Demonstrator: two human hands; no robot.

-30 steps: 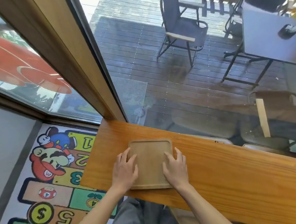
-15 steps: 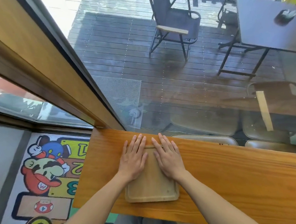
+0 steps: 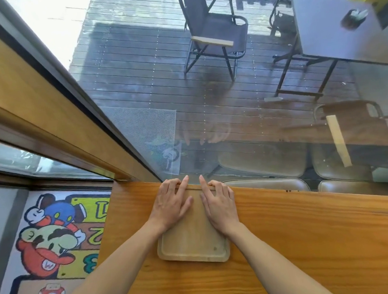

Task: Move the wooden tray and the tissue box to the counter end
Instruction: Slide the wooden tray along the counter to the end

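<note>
Lying under both flat hands (image 3: 195, 203): wooden tray (image 3: 193, 244).

Place: I'm at a cafe-like window bar.
Near: my wooden worktop (image 3: 307, 230) against glass.
Far: deck with folding chair (image 3: 213, 32), table (image 3: 331, 31).
Left: cartoon floor mat (image 3: 57, 234).

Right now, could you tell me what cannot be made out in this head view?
- Far half of the wooden tray: covered by the left hand and right hand.
- Tissue box: nowhere in frame.
- Counter: right stretch cut off by the frame edge.
</note>
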